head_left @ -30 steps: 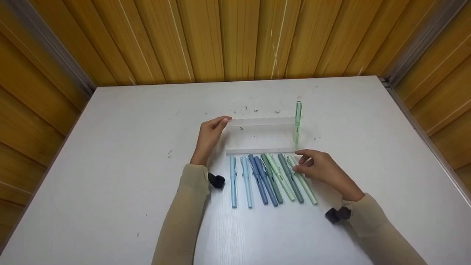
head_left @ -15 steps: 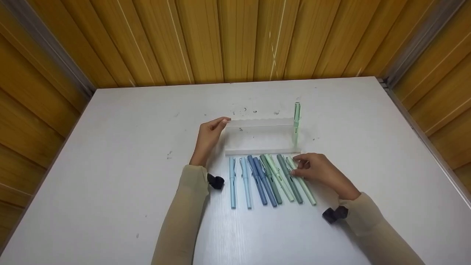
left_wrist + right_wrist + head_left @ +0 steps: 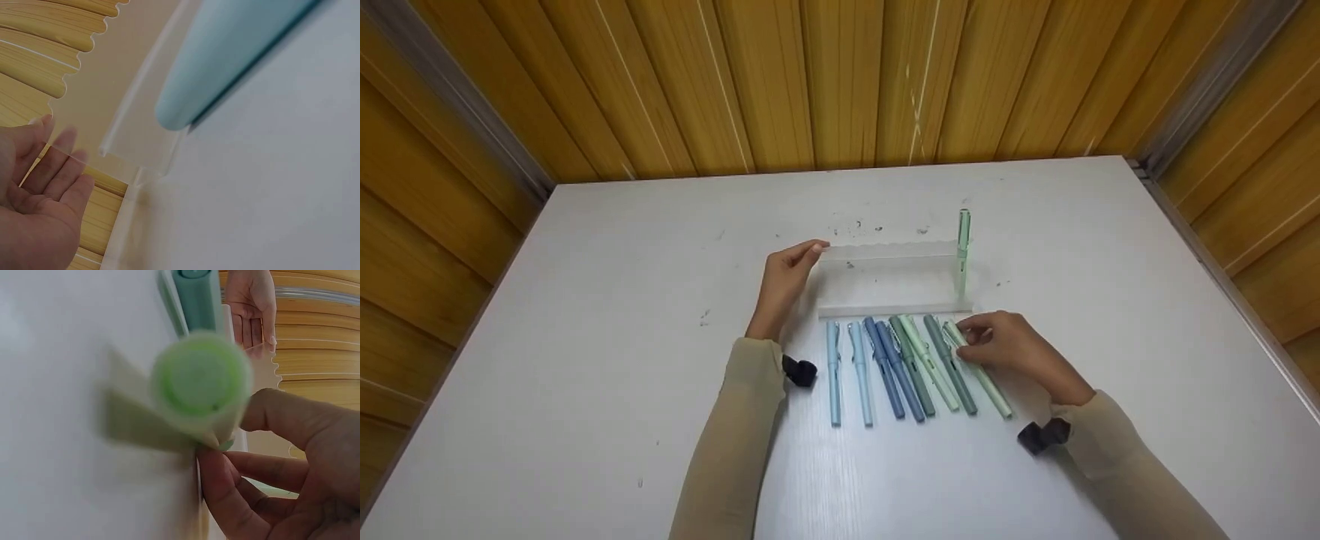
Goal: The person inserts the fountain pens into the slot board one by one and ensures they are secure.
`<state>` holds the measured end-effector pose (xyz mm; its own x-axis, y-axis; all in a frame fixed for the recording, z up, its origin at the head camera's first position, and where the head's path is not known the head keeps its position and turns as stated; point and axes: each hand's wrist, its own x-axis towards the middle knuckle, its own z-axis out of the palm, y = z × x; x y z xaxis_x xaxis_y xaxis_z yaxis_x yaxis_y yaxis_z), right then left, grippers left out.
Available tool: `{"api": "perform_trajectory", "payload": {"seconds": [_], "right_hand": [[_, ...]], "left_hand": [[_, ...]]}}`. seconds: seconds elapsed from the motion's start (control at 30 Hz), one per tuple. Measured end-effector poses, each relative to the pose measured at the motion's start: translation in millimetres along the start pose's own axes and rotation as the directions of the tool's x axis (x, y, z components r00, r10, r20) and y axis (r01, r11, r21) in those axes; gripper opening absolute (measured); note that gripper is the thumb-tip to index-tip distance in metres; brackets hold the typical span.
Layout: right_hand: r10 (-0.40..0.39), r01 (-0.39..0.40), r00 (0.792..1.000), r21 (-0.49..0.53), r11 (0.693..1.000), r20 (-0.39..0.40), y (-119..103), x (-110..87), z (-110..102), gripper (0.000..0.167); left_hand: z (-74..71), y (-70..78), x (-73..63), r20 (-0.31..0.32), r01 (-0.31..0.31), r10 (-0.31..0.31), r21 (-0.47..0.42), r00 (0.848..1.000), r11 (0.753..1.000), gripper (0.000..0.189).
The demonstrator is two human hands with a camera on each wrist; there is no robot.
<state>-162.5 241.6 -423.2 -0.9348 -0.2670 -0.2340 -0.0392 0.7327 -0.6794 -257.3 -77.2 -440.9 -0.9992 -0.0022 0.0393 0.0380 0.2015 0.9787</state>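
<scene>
A clear pen stand (image 3: 889, 250) with a wavy upper edge stands in the middle of the table. My left hand (image 3: 787, 281) pinches its upper left corner, and the left wrist view shows the fingers behind the clear sheet (image 3: 93, 112). At the stand's right end a light green pen (image 3: 963, 244) is held upright. In front lies a row of capped pens, from light blue (image 3: 834, 375) through dark blue (image 3: 885, 367) to green (image 3: 949, 364). My right hand (image 3: 1005, 345) pinches the rightmost light green pen (image 3: 988, 390) near its clip end; its other end looms close in the right wrist view.
The white table (image 3: 607, 360) has small dark marks (image 3: 859, 225) behind the stand. Yellow wood-look panels (image 3: 840, 82) rise at the back and both sides. The other pens lie close together, just left of my right hand.
My right hand has come slightly down and left onto the rightmost light green pen. That pen's near end has swung a little to the right. My left hand stays at the stand's corner.
</scene>
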Motion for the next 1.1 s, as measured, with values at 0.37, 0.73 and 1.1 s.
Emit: {"api": "perform_trajectory", "payload": {"seconds": [0.37,0.73,1.1], "right_hand": [[0.059,-0.063,0.997,0.087,0.994,0.045,5,2.7,-4,0.046],[0.03,-0.058,0.993,0.265,0.962,0.11,7,1.1,-7,0.052],[-0.058,0.017,0.992,0.348,0.937,0.108,0,0.5,-12,0.061]], "left_hand": [[-0.1,-0.2,0.4,-0.007,0.005,-0.005,0.006,1.0,1.0,0.03],[0.7,0.9,-0.2,-0.004,-0.025,0.025,-0.026,1.0,0.999,0.031],[0.6,0.8,-0.1,-0.001,-0.016,0.016,-0.023,1.0,1.0,0.031]]}}
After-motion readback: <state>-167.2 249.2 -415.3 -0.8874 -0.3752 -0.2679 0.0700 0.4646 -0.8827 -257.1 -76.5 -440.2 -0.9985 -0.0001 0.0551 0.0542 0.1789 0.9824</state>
